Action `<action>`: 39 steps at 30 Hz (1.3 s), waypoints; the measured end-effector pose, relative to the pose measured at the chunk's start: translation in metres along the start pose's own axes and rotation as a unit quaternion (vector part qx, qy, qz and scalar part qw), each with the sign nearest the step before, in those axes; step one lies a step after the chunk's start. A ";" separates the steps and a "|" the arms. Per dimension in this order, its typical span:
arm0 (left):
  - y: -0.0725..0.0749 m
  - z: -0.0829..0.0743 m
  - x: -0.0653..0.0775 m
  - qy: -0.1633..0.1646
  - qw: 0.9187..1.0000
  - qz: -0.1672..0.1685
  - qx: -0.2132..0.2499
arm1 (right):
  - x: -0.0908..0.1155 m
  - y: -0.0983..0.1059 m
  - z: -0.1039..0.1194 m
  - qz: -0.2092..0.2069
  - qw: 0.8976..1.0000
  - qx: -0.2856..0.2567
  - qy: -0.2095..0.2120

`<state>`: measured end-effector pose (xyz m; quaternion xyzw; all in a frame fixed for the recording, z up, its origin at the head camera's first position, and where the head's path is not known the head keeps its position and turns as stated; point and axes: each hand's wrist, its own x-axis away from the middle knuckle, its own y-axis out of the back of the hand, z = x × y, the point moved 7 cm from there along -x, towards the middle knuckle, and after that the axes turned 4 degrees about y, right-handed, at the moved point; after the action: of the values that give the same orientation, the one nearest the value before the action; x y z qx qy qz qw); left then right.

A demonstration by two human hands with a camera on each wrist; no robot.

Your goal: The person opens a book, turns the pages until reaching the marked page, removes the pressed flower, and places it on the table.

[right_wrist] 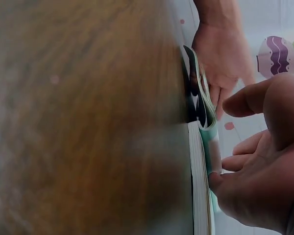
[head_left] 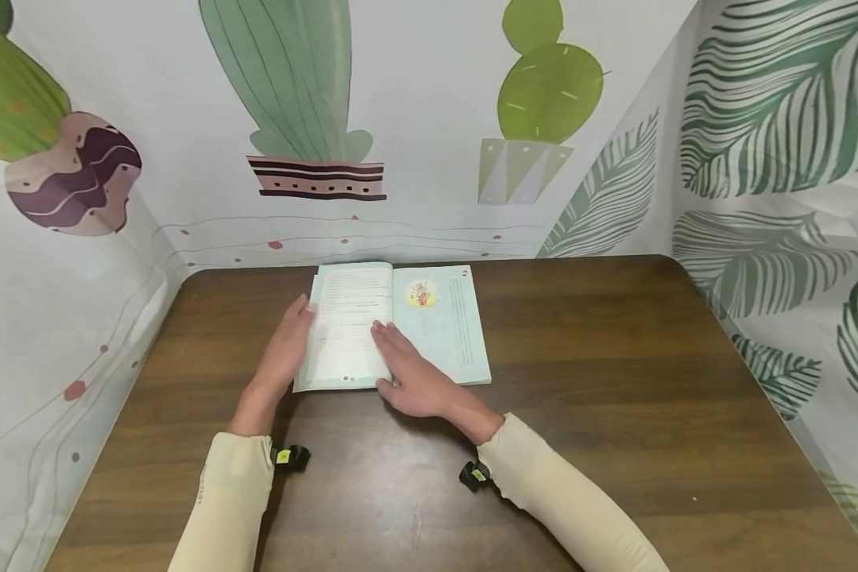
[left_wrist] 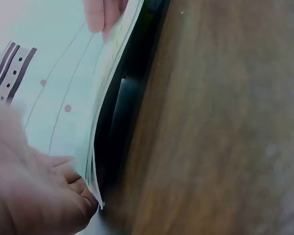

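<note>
An open book [head_left: 439, 349] lies on the wooden table, with printed text on its left page and a small round picture on its right. My left hand [head_left: 279, 353] is at the book's left edge, its fingers pointing away along that side and the thumb side touching the page edge. Over the fold, my right hand [head_left: 422, 381] rests with fingers extended onto the left page near the spine. In the right wrist view the book's left pages [right_wrist: 208, 105] bow upward, leaving a dark gap below. The left fingertips are partly hidden and blurred in the left wrist view.
The brown tabletop [head_left: 586, 357] extends around the book, and its far edge meets a wall covering [head_left: 436, 95] printed with cacti and leaves. Black straps with small devices [head_left: 291, 458] sit at both wrists, over cream sleeves [head_left: 229, 500].
</note>
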<state>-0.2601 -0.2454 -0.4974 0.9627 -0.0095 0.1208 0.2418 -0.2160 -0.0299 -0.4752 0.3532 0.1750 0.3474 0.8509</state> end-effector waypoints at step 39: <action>-0.018 -0.003 0.003 -0.087 0.969 0.069 -0.220 | 0.052 0.073 -0.034 -0.078 0.971 0.224 0.001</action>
<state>-0.2567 -0.2277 -0.5028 0.8897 -0.1229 0.0481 0.4370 -0.2324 0.0603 -0.4483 0.5195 0.2766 0.2323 0.7744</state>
